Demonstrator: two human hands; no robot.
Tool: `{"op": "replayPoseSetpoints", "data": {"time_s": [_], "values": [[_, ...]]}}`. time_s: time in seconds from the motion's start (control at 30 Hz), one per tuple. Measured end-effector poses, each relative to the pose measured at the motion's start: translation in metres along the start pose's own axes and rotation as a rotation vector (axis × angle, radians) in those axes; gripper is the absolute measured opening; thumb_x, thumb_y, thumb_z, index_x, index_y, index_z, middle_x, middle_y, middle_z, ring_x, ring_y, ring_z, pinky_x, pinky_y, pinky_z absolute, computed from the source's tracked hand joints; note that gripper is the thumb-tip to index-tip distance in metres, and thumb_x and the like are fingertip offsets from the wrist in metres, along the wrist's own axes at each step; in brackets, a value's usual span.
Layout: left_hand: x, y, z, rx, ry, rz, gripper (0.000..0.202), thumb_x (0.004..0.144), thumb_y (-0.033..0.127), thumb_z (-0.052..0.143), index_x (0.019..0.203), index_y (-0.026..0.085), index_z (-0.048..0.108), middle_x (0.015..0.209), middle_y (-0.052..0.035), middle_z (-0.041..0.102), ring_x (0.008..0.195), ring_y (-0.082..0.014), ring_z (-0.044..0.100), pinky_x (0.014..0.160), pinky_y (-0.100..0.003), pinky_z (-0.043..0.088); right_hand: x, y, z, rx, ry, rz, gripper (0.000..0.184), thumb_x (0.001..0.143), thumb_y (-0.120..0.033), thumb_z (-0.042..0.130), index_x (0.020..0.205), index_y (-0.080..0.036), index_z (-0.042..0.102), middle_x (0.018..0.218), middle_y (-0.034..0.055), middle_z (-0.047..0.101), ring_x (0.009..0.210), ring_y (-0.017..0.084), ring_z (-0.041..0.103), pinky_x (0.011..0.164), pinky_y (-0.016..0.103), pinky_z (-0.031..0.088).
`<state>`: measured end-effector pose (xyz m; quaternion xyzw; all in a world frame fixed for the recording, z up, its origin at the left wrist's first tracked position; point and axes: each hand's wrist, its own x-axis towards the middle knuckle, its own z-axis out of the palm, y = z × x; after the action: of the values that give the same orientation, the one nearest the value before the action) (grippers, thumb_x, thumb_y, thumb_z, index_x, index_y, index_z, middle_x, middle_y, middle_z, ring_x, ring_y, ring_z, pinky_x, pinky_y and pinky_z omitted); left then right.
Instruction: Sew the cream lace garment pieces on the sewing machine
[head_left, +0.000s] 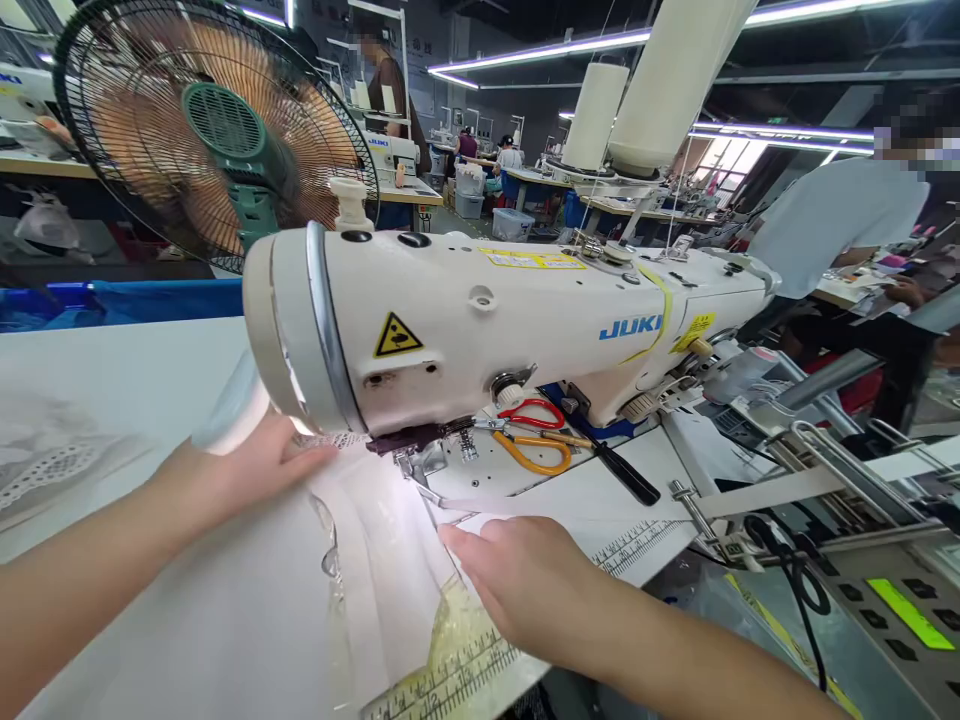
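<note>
A white sewing machine [465, 310] marked JUKI stands in front of me. White fabric [375, 590] lies across the table and runs up to the needle area, which the machine head partly hides. My left hand [251, 465] rests on the fabric left of the needle, thumb stretched out; its other fingers are partly behind the head. On the near right, my right hand [525, 580] is closed with curled fingers, pinching the fabric's edge close to the metal guide [424, 485]. From the right, a white tape [555, 508] runs toward that guide.
Orange-handled scissors [532, 455], red-handled snips [536, 408] and a black-handled screwdriver [626, 470] lie under the arm. Rulers [637, 545] mark the table's edge. A big fan [217, 130] stands behind left; a tape feeder [720, 510] stands right. People work beyond.
</note>
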<state>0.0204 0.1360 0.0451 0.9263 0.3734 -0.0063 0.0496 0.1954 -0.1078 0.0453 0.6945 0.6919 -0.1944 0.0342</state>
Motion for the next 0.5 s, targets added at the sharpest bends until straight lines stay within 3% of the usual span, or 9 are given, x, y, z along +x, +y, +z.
{"op": "replayPoseSetpoints", "data": {"time_s": [0.07, 0.13, 0.2, 0.27, 0.37, 0.5], "values": [[-0.028, 0.018, 0.011, 0.038, 0.092, 0.134, 0.049, 0.101, 0.039, 0.026, 0.117, 0.016, 0.066, 0.112, -0.0134, 0.073, 0.101, -0.0329, 0.068, 0.085, -0.045, 0.054, -0.004, 0.001, 0.001, -0.010, 0.012, -0.031, 0.048, 0.088, -0.013, 0.047, 0.134, -0.022, 0.055, 0.090, 0.0068, 0.068, 0.077, 0.022, 0.062, 0.055, 0.030, 0.029], [-0.058, 0.040, 0.028, -0.002, 0.302, 0.453, 0.048, 0.104, 0.033, 0.024, 0.114, 0.017, 0.068, 0.124, -0.0125, 0.070, 0.107, -0.0261, 0.067, 0.092, -0.038, 0.053, -0.007, 0.003, 0.003, -0.024, 0.033, -0.071, 0.042, 0.088, -0.012, 0.047, 0.126, -0.024, 0.061, 0.091, 0.0058, 0.065, 0.080, 0.022, 0.059, 0.059, 0.031, 0.031], [-0.083, 0.061, 0.044, -0.057, 0.448, 0.704, 0.044, 0.103, 0.028, 0.027, 0.116, 0.018, 0.067, 0.115, -0.0097, 0.074, 0.095, -0.0207, 0.069, 0.080, -0.031, 0.054, -0.008, 0.003, 0.006, -0.034, 0.057, -0.099, 0.035, 0.089, -0.013, 0.049, 0.118, -0.025, 0.064, 0.093, 0.0054, 0.062, 0.084, 0.021, 0.057, 0.063, 0.030, 0.032], [-0.098, 0.075, 0.052, -0.067, 0.337, 0.761, 0.036, 0.098, 0.023, 0.038, 0.119, 0.020, 0.066, 0.115, -0.0078, 0.074, 0.088, -0.0208, 0.068, 0.075, -0.033, 0.054, -0.008, 0.003, 0.008, -0.044, 0.063, -0.106, 0.030, 0.090, -0.014, 0.050, 0.114, -0.024, 0.065, 0.095, 0.0056, 0.061, 0.086, 0.020, 0.056, 0.064, 0.030, 0.032], [-0.102, 0.078, 0.049, -0.066, 0.163, 0.740, 0.035, 0.089, 0.018, 0.051, 0.120, 0.024, 0.066, 0.114, -0.0053, 0.074, 0.086, -0.0211, 0.066, 0.073, -0.035, 0.051, -0.006, 0.001, 0.010, -0.059, 0.054, -0.109, 0.031, 0.090, -0.014, 0.051, 0.116, -0.024, 0.065, 0.096, 0.0060, 0.060, 0.087, 0.020, 0.055, 0.064, 0.029, 0.032], [-0.095, 0.066, 0.043, -0.047, 0.164, 0.750, 0.035, 0.089, 0.015, 0.050, 0.119, 0.024, 0.066, 0.120, -0.0031, 0.074, 0.089, -0.0206, 0.065, 0.074, -0.036, 0.049, 0.000, -0.001, 0.011, -0.074, 0.054, -0.106, 0.033, 0.088, -0.013, 0.052, 0.116, -0.024, 0.064, 0.097, 0.0061, 0.060, 0.084, 0.020, 0.053, 0.062, 0.029, 0.031]]}}
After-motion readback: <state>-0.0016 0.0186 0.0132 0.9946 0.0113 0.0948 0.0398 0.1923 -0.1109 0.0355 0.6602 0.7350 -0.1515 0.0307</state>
